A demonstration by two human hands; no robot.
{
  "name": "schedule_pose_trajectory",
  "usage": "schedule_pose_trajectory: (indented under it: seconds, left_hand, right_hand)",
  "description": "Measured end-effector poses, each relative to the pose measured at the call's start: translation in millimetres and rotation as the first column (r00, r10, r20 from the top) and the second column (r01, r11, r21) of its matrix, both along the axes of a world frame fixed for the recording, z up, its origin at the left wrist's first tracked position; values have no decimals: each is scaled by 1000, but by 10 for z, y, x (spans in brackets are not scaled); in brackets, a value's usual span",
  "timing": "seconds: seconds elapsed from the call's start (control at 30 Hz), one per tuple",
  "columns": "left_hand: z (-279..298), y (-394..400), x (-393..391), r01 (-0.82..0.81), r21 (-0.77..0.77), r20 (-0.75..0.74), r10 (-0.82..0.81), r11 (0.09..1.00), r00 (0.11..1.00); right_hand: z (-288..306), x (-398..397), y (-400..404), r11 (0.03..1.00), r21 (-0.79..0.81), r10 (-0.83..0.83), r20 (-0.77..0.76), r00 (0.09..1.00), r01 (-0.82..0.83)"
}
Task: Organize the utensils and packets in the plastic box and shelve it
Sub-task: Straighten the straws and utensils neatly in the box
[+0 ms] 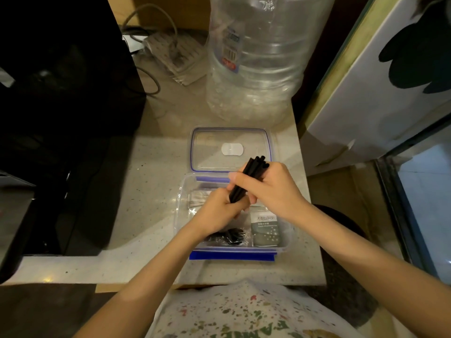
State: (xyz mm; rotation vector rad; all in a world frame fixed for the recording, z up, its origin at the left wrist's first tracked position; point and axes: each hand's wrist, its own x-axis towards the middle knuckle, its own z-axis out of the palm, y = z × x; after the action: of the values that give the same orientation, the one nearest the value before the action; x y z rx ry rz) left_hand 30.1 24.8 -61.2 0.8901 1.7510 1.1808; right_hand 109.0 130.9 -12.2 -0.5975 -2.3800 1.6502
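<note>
A clear plastic box [181, 211] with blue clips sits open on the speckled counter. Above it, both hands hold a bundle of black utensil handles [253, 167]: my right hand [271, 189] grips the upper part, my left hand [219, 211] grips the lower end. Inside the box lie black plastic utensils [231, 236] near the front and a grey-green packet [267, 228] at the right. Some clear wrapped items show at the left of the box, partly hidden by my left hand. The box's clear lid [230, 148] lies flat just behind it.
A large clear water bottle [256, 57] stands behind the lid. A dark appliance [66, 106] fills the left side, with cables and a power strip [175, 54] at the back. A white panel [378, 89] rises at the right of the counter edge.
</note>
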Motion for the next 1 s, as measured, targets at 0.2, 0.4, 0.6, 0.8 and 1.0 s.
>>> schedule_pose_trajectory:
  seconds: [0.2, 0.4, 0.6, 0.8, 1.0]
  left_hand:
    - [15, -29, -73, 53, -54, -202, -63, 997, 977]
    - [-14, -86, -173, 43, -182, -319, -100, 982, 942]
    - [-48, -14, -108, 72, -190, -409, -146, 979, 901]
    - [-132, 27, -118, 82, -267, -432, -195, 960, 881]
    - [-231, 78, -88, 60, -346, -520, -245, 936, 818]
  right_hand:
    - [51, 38, 250, 966, -257, 57, 116, 992, -25]
    - [105, 101, 500, 978, -208, 20, 159, 987, 14]
    - [-129, 35, 129, 949, -287, -113, 81, 990, 132]
    - [-93, 106, 272, 996, 33, 71, 203, 977, -80]
    - [-49, 128, 306, 314, 715, 279, 560, 780, -625]
